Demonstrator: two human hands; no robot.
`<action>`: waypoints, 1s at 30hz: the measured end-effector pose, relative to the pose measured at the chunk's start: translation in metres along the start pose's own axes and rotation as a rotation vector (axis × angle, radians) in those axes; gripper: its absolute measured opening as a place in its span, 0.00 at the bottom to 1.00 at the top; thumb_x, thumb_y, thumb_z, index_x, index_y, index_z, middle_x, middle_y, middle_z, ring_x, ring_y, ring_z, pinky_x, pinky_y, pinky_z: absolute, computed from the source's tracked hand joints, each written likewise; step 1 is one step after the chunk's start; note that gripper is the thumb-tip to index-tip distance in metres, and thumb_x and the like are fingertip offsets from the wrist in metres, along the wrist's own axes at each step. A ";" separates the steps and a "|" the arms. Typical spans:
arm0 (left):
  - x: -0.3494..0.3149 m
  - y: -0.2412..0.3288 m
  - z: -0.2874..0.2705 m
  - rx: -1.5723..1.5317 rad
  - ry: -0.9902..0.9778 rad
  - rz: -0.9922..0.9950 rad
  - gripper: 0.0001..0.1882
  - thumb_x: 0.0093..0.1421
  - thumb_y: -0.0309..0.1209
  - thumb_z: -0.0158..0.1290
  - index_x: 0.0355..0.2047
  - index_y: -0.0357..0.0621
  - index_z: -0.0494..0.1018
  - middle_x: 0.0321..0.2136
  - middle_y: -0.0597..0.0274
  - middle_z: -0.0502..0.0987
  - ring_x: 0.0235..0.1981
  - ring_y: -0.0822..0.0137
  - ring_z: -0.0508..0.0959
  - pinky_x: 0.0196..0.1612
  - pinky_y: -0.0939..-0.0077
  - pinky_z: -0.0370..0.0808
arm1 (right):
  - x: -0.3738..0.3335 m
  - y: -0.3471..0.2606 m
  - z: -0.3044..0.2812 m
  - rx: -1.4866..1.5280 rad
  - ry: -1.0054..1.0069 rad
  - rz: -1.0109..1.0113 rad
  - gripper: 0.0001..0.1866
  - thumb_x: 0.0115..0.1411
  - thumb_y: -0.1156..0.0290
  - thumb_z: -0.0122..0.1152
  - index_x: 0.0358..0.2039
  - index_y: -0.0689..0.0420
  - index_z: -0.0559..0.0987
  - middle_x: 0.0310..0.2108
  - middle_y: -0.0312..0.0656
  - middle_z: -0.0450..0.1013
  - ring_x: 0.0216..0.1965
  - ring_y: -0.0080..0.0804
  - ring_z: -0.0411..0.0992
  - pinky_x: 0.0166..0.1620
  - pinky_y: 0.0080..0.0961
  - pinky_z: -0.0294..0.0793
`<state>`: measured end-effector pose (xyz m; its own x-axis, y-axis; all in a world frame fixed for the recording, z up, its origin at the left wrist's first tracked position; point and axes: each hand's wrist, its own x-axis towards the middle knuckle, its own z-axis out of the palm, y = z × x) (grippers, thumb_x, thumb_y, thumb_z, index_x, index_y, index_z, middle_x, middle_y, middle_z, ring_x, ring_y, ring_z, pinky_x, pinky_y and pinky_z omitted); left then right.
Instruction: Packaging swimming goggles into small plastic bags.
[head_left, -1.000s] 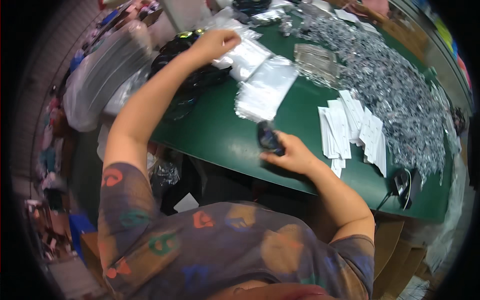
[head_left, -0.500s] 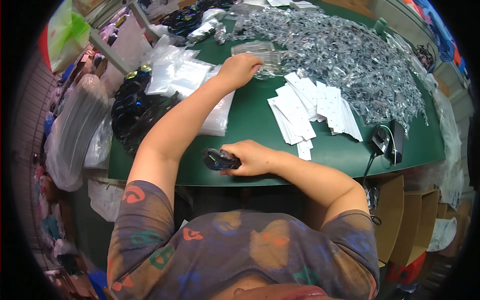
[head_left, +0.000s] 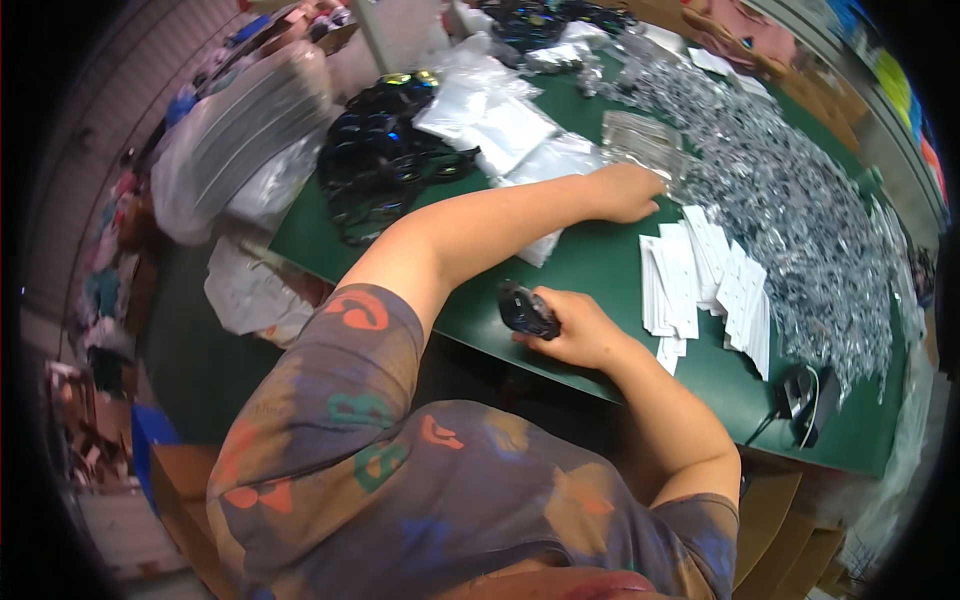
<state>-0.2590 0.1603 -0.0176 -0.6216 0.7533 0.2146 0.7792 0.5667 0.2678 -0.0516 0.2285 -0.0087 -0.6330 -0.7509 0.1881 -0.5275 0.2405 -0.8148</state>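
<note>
My left hand (head_left: 628, 192) reaches across the green table, its fingers curled at the near edge of some clear plastic cases (head_left: 630, 130). Whatever those fingers may grip is hidden. Closer to the table's front edge, my right hand (head_left: 580, 328) is closed around a glossy black goggle-like piece (head_left: 527, 312), which sticks out past the thumb. Similar black pieces with shiny lenses (head_left: 365, 150) are heaped at the left. Flat clear plastic bags (head_left: 505, 135) lie beyond my left forearm. White cards (head_left: 672, 285) fan out to the right of both hands.
Small clear-wrapped packets (head_left: 770, 200) form a large heap along the right side. A black adapter with a cable (head_left: 800, 395) sits near the front right corner. Left of the table are a big wrapped bundle (head_left: 245, 130) and a white bag (head_left: 250, 295); cardboard boxes (head_left: 190, 490) stand below.
The whole view has turned, so the table and its goods appear shifted right and tilted. My right hand keeps the black piece; my left hand stays by the clear cases.
</note>
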 end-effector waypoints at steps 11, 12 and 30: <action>-0.163 0.022 -0.062 -0.194 0.279 -0.080 0.10 0.63 0.36 0.57 0.40 0.49 0.83 0.37 0.59 0.83 0.39 0.55 0.83 0.43 0.62 0.78 | 0.001 0.005 0.012 0.123 0.059 0.001 0.17 0.54 0.66 0.75 0.38 0.58 0.75 0.29 0.46 0.76 0.30 0.42 0.74 0.37 0.33 0.74; -0.183 0.023 -0.065 -0.219 0.335 -0.112 0.09 0.63 0.35 0.57 0.40 0.48 0.82 0.37 0.60 0.83 0.39 0.55 0.83 0.43 0.63 0.79 | 0.002 0.006 0.013 0.143 0.059 0.011 0.18 0.54 0.66 0.75 0.37 0.58 0.75 0.29 0.46 0.76 0.29 0.42 0.74 0.36 0.33 0.73; -0.297 0.025 -0.072 -0.517 0.676 -0.420 0.08 0.69 0.21 0.52 0.46 0.32 0.78 0.38 0.60 0.80 0.40 0.71 0.80 0.48 0.77 0.77 | -0.003 0.011 0.012 0.011 0.044 -0.076 0.19 0.58 0.56 0.72 0.37 0.55 0.74 0.30 0.46 0.77 0.35 0.51 0.78 0.37 0.43 0.74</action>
<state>-0.0605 -0.0734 -0.0070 -0.8838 0.0768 0.4616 0.4504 0.4071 0.7946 -0.0490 0.2258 -0.0250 -0.6154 -0.7393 0.2734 -0.5691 0.1768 -0.8030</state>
